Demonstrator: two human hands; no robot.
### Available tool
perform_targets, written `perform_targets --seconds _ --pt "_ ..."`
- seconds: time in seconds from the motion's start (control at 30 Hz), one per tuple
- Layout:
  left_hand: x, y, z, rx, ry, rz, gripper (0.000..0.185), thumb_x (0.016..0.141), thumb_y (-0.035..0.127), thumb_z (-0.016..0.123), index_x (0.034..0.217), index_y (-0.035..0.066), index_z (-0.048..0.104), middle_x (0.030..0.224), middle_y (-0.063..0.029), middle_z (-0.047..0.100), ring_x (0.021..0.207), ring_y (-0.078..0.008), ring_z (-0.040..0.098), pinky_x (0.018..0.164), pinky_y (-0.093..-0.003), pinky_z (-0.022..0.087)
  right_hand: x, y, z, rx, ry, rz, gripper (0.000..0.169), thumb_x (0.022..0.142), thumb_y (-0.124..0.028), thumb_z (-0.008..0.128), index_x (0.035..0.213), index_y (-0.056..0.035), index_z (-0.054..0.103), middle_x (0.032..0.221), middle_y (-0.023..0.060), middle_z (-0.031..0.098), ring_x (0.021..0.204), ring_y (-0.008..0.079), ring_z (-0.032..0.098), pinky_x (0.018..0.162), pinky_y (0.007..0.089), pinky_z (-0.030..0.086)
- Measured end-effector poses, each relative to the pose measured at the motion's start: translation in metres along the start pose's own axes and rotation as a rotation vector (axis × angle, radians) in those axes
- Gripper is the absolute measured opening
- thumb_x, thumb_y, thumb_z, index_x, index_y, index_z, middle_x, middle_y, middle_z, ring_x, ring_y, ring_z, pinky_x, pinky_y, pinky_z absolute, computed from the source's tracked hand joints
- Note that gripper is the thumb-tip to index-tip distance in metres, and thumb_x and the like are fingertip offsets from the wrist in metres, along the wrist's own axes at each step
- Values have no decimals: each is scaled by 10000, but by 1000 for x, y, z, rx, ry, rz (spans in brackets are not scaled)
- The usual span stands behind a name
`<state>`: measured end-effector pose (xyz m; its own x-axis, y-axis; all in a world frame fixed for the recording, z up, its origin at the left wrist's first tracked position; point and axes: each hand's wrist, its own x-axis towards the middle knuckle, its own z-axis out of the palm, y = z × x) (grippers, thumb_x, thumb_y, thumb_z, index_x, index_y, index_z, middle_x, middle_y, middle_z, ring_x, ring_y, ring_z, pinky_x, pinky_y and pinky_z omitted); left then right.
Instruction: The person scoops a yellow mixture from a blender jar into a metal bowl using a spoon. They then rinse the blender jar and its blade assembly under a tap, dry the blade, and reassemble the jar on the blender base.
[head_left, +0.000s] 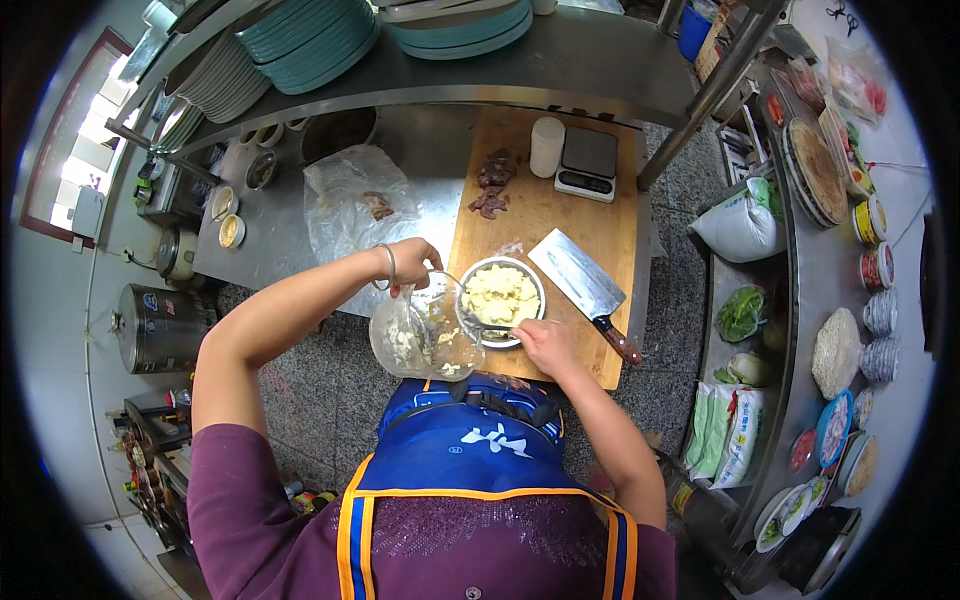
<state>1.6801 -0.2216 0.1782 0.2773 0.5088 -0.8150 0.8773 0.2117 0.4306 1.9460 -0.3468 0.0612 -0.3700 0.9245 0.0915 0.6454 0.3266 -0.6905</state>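
Observation:
My left hand (411, 264) grips the upper edge of a clear plastic container (391, 346), which is tilted beside the bowl. Pale crumbs of food cling to the container's inside. A white bowl (541, 289) heaped with pale yellow mashed food (501, 294) stands at the near left of a wooden cutting board (592, 217). My right hand (546, 346) holds a dark-handled utensil (491, 327) at the bowl's near edge; its working end is hard to make out. Right of the bowl, a cleaver (577, 274) with a wooden handle lies across the board.
Dark sliced meat (493, 180), a white cylindrical container (547, 146) and a digital scale (589, 161) occupy the board's far part. A plastic bag (352, 195) with a meat piece lies on the steel table (431, 142). Above hangs a steel shelf (585, 56) with stacked plates (315, 45).

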Motion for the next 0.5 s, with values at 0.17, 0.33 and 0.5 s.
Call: perform_targets --seconds 0.17,0.33,0.5 --pt "0 8 0 7 -10 -3 509 613 -20 579 1120 -6 540 626 -123 584 378 -189 531 330 -298 423 3 5 20 -143 77 -71 167 814 -243 565 737 -95 579 718 59 616 655 244 585 604 355 435" --pt "9 -1 2 -2 -4 -9 478 627 -16 591 1103 -7 551 619 -114 577 379 -182 526 323 -301 416 -13 27 12 16 61 213 237 834 -316 538 777 -98 612 682 105 603 665 297 579 603 403 429" --pt "3 -2 4 17 14 -37 479 636 -16 593 1113 1 551 643 -127 590 387 -188 536 323 -297 421 -11 39 10 191 -26 428 293 831 -345 524 769 -76 620 652 156 581 639 331 558 564 398 404"
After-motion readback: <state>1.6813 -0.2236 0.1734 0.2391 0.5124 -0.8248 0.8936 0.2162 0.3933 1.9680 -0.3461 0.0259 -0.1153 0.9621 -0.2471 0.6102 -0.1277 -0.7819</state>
